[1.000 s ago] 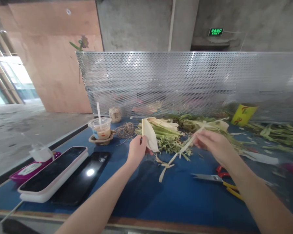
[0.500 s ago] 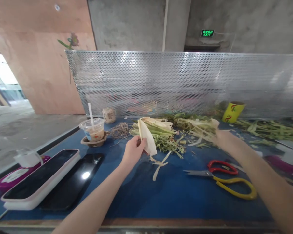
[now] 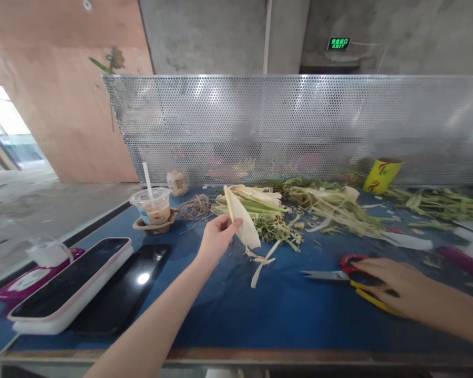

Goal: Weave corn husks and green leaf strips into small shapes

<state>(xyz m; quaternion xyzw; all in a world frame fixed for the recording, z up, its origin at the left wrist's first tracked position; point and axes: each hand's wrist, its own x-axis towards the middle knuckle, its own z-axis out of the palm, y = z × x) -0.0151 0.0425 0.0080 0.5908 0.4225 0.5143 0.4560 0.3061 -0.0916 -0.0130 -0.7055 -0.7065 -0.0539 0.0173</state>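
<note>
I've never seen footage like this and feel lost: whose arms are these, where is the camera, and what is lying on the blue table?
No machine here: a person wears one camera on the head, looking forward and down, so the two arms are their own. The left hand pinches a pale husk, holding it up. The right hand lies on the handles of the scissors; whether it grips them is unclear. On the blue table lie green stalks, a coil of twine, a drink cup with a straw and a black phone. A perforated metal screen stands behind.
</note>
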